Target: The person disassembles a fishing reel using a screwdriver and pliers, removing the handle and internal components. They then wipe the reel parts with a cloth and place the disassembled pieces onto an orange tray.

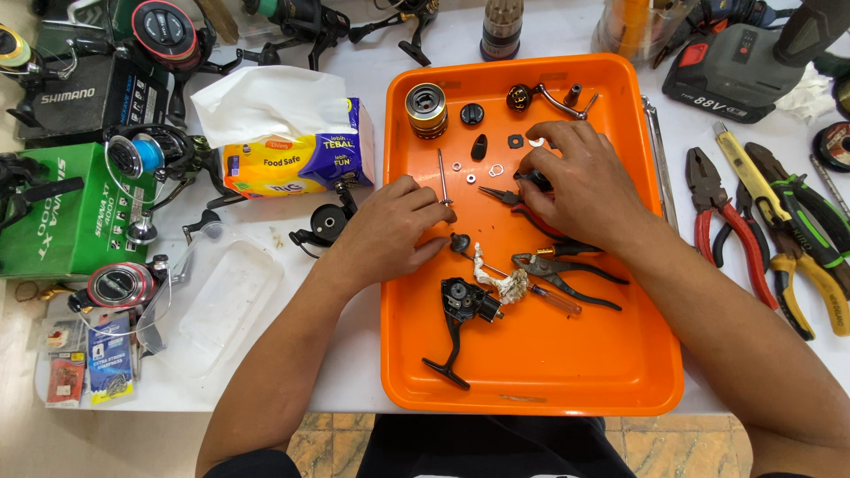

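An orange tray (pixel 531 372) lies in front of me with fishing reel parts in it. My left hand (pixel 390 232) rests on the tray's left side, its fingertips pinching the lower end of a thin metal shaft (pixel 441 170). My right hand (pixel 580 177) is over the tray's middle, fingers closed on a small black part (pixel 529 180). Near them lie a black reel body (pixel 460 305), a gold spool (pixel 426 109), a handle (pixel 553 99), small washers (pixel 471 178), needle-nose pliers (pixel 518 204), dark pliers (pixel 567 270) and a dirty cotton swab (pixel 505 283).
Right of the tray lie red-handled pliers (pixel 713 208) and yellow and green-handled pliers (pixel 797 239), with a cordless drill battery (pixel 722 75) behind. On the left sit a tissue pack (pixel 283 146), a clear plastic lid (pixel 217 301), a green box (pixel 53 212) and several reels (pixel 119 285).
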